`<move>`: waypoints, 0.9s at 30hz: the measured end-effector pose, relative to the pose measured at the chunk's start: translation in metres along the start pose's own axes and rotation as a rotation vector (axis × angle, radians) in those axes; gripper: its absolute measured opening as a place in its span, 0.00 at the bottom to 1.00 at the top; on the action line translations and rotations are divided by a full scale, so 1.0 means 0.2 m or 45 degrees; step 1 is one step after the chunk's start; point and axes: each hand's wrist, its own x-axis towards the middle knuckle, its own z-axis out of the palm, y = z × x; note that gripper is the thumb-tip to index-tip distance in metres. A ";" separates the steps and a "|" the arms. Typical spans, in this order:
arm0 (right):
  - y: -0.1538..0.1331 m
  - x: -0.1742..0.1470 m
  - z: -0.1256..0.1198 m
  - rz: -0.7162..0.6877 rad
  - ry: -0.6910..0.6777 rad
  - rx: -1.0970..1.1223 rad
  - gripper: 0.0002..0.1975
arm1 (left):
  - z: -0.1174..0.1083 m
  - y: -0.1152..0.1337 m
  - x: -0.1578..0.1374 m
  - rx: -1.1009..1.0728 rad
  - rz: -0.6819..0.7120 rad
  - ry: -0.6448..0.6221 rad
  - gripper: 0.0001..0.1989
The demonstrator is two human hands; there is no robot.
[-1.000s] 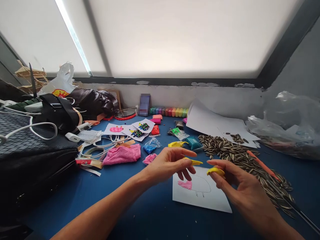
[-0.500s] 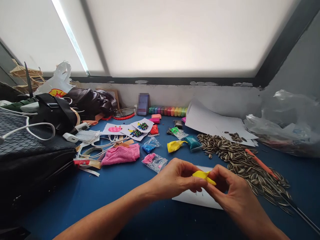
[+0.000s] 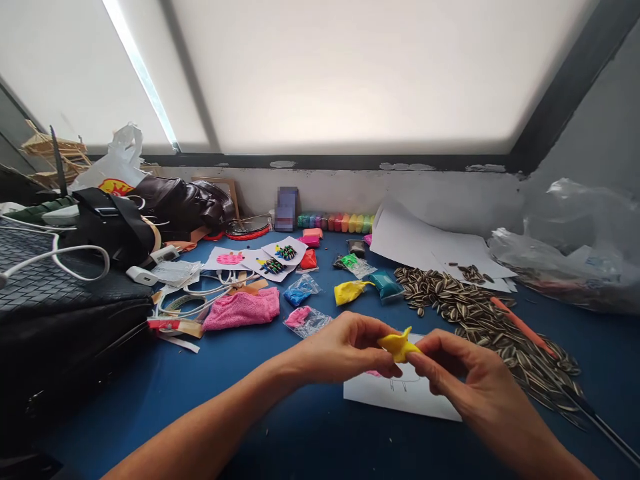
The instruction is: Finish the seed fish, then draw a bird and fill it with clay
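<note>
A lump of soft yellow modelling clay [image 3: 399, 345] is pinched between both hands above the table. My left hand [image 3: 347, 350] grips its left side with thumb and fingers. My right hand [image 3: 457, 370] pinches its right end, and a thin point of clay sticks up from the top. Below the hands lies a white sheet of paper [image 3: 400, 400] with pencil lines and a bit of pink on it, partly hidden by my hands. Beyond them sits a larger piece of yellow clay [image 3: 351, 292].
Sunflower seeds [image 3: 460, 303] lie heaped at the right, with an orange stick [image 3: 523, 328] across them. Bags of pink [image 3: 305, 320], blue [image 3: 301, 290] and teal clay [image 3: 386, 287] stand ahead. A pink cloth [image 3: 243, 309] and a black bag [image 3: 75, 333] are at the left.
The yellow clay has been turned and its shape altered; a point now stands upward. My hands have shifted slightly, showing more of the drawing on the paper.
</note>
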 end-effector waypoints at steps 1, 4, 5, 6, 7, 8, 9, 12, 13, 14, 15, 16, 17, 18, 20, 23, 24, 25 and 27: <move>0.00 0.00 0.00 -0.009 -0.019 -0.014 0.16 | 0.00 0.00 0.00 -0.002 -0.009 -0.002 0.23; -0.02 0.00 -0.01 -0.056 -0.097 -0.038 0.15 | 0.00 0.00 0.00 -0.032 -0.027 0.096 0.24; -0.02 0.00 -0.01 -0.063 -0.092 -0.048 0.15 | 0.01 0.00 0.00 -0.038 -0.031 0.135 0.24; -0.02 0.01 -0.01 -0.064 -0.065 -0.058 0.15 | 0.01 0.00 0.00 -0.035 -0.029 0.166 0.24; -0.03 0.01 -0.02 -0.059 -0.023 -0.064 0.16 | 0.01 0.01 0.00 -0.032 -0.023 0.185 0.23; -0.03 0.01 -0.02 -0.058 0.024 -0.061 0.17 | 0.02 0.01 0.00 -0.030 -0.016 0.189 0.22; -0.03 0.02 -0.02 -0.067 0.058 -0.049 0.18 | 0.02 0.00 0.00 -0.030 -0.009 0.181 0.21; -0.03 0.02 0.00 -0.130 0.028 0.005 0.15 | 0.02 -0.02 0.00 -0.008 -0.009 0.129 0.14; -0.03 0.01 0.00 -0.149 -0.001 0.006 0.12 | 0.03 -0.03 0.00 0.007 -0.013 0.117 0.12; -0.03 0.01 0.01 -0.163 -0.017 -0.003 0.12 | 0.02 -0.04 0.00 0.020 -0.011 0.112 0.11; -0.03 0.00 0.01 -0.169 -0.021 -0.019 0.12 | 0.02 -0.04 0.00 0.021 -0.004 0.112 0.11; -0.03 0.00 0.01 -0.172 -0.012 -0.038 0.13 | 0.02 -0.05 0.01 0.016 0.007 0.114 0.13; -0.03 0.00 0.01 -0.177 0.009 -0.055 0.13 | 0.02 -0.05 0.01 0.004 0.019 0.117 0.17; -0.04 0.00 0.01 -0.184 0.032 -0.067 0.13 | 0.02 -0.05 0.00 -0.007 0.029 0.116 0.21; -0.04 -0.01 0.01 -0.195 0.067 -0.076 0.14 | 0.01 -0.04 0.00 -0.021 0.024 0.096 0.26; -0.04 0.00 0.00 -0.206 0.069 -0.088 0.13 | 0.01 -0.03 0.00 0.024 -0.011 0.087 0.14; -0.04 0.00 0.00 -0.218 0.080 -0.092 0.12 | 0.01 -0.03 0.00 0.052 -0.021 0.101 0.11; -0.03 0.00 0.00 -0.240 0.104 -0.093 0.10 | 0.01 -0.03 0.00 0.082 -0.028 0.123 0.10; -0.02 0.00 0.01 -0.285 0.138 -0.086 0.12 | 0.01 -0.03 0.00 0.131 -0.039 0.141 0.09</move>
